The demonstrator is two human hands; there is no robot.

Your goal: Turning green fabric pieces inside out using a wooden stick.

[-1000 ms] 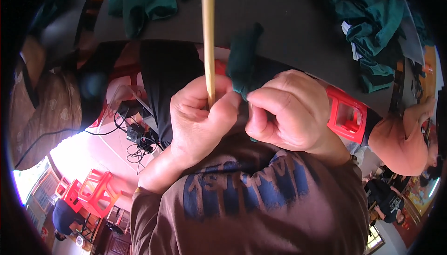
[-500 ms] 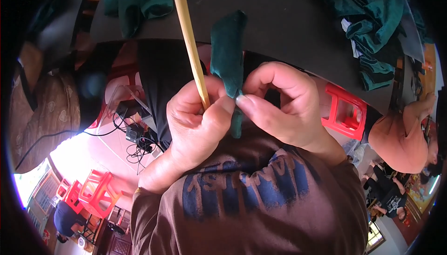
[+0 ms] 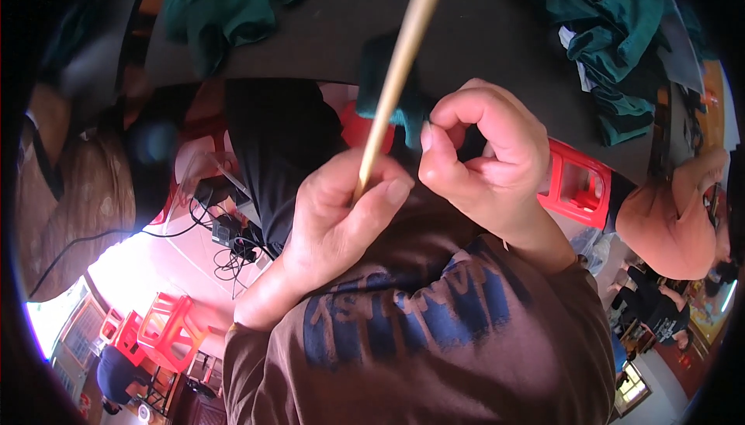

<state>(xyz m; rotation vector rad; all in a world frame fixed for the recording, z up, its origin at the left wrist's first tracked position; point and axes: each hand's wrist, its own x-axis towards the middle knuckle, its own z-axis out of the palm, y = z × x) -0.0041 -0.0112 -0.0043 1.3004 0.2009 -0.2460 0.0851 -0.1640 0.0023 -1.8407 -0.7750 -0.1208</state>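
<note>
My left hand (image 3: 341, 215) is closed around the lower end of a pale wooden stick (image 3: 405, 56), which points up and leans to the right. The thumb lies along the front of the fist. At the right, the thumb and forefinger of my right hand (image 3: 493, 142) are pinched together on the edge of a small dark green velvet piece (image 3: 375, 64). That piece hangs behind the stick, which covers part of it, and its outline is blurred. A gap separates my two hands.
Beyond my hands stretches a dark tabletop (image 3: 466, 37). Green velvet cloth (image 3: 221, 10) lies at its far left, and a larger green velvet heap (image 3: 601, 17) at the right. Red plastic stools (image 3: 578, 184) stand around. Cables and a black adapter (image 3: 226, 229) lie at left. Other people sit nearby.
My left hand has let go of the velvet piece and moved slightly right and down. The stick has swung from leaning left to leaning right. My right hand has risen slightly with the velvet.
</note>
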